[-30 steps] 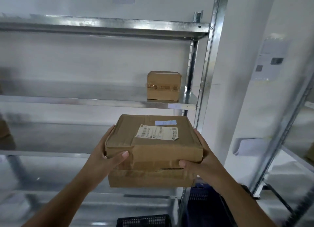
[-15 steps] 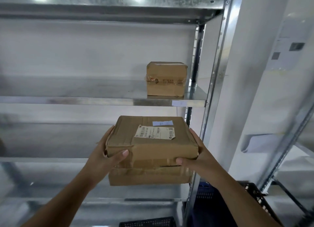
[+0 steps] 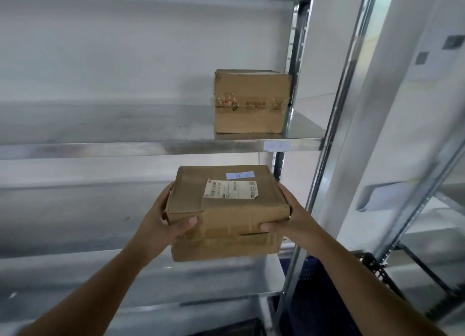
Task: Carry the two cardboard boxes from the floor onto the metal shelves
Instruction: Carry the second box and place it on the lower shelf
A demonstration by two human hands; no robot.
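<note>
A flat brown cardboard box (image 3: pixel 226 209) with a white shipping label on top is held in the air in front of the metal shelves (image 3: pixel 125 146). My left hand (image 3: pixel 163 219) grips its left side with the thumb on the front face. My right hand (image 3: pixel 289 217) grips its right side. The held box hangs just below the front edge of the middle shelf. A second, taller cardboard box (image 3: pixel 251 101) stands on that shelf at its right end, close to the rear upright.
A metal upright (image 3: pixel 334 124) of the rack runs down just right of the held box. A lower shelf (image 3: pixel 75 267) lies beneath the box. Dark plastic crates (image 3: pixel 324 298) sit on the floor at the lower right. Another rack (image 3: pixel 427 209) stands at far right.
The view has moved closer to the shelves and tilted up. The held box sits slightly higher and nearer the middle shelf, with both hands gripping it as before.
</note>
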